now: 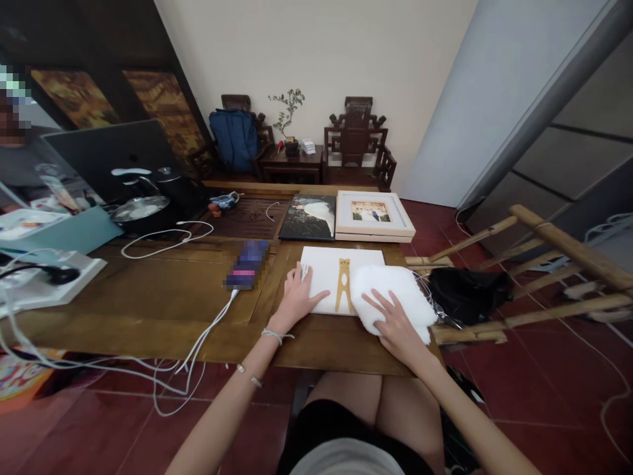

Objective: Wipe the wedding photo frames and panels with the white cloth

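Head view: wiping the white frame back (321,280) with a fluffy cloth (395,297).
My left hand (295,300) pins it, fingers spread; my right hand (395,326) presses flat and should sweep leftward next.

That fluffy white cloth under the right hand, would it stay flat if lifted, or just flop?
The white cloth would probably flop: it looks soft and fuzzy, with rounded, slumping edges. It seems light for its size. It likely won't slide much, since the right hand presses it flat against the white board.

We see a framed photo (374,214) beside a dark print (309,218) on the bench (163,290), a blue backpack (234,140) on a chair, and white cables (195,349) trailing off the edge.
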The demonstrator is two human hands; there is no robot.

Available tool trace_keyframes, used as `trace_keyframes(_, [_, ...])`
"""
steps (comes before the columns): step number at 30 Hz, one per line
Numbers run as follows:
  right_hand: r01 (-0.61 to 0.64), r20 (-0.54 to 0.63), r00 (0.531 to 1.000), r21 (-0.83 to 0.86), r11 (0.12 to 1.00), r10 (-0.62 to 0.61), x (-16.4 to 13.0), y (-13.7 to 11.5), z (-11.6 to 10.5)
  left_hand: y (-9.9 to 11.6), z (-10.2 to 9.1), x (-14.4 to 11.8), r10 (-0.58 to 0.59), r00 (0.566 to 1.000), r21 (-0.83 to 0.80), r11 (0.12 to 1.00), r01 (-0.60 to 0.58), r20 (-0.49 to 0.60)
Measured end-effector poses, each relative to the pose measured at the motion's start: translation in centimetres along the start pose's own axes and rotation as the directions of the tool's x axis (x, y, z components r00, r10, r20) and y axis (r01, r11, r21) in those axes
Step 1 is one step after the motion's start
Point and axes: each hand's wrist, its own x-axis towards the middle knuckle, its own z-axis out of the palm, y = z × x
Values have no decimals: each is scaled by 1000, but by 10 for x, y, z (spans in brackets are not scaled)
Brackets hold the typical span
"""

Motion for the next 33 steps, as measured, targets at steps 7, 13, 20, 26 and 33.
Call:
trace_keyframes(7, [-35, 82, 996, 7, 999, 34, 1, -17, -7, 1, -7, 3, 84, 995, 8, 996, -85, 43])
trace_keyframes(13, [-49, 110, 993, 53, 997, 43, 7, -2, -13, 1, -11, 4, 104, 994, -13, 995, -104, 36])
trace_keyframes(20, [-87, 171, 983, 109, 990, 67, 37, 41, -9, -3, -6, 4, 114, 993, -110, 988, -112, 12])
trace_keyframes(26, [-203, 213, 957, 11, 979, 196, 81, 69, 6, -12, 0, 8, 171, 983, -222, 963, -152, 66])
trace_keyframes(33, [-230, 224, 948, -15, 973, 228, 79, 62, 4, -12, 1, 8, 151, 988, -230, 963, -141, 26])
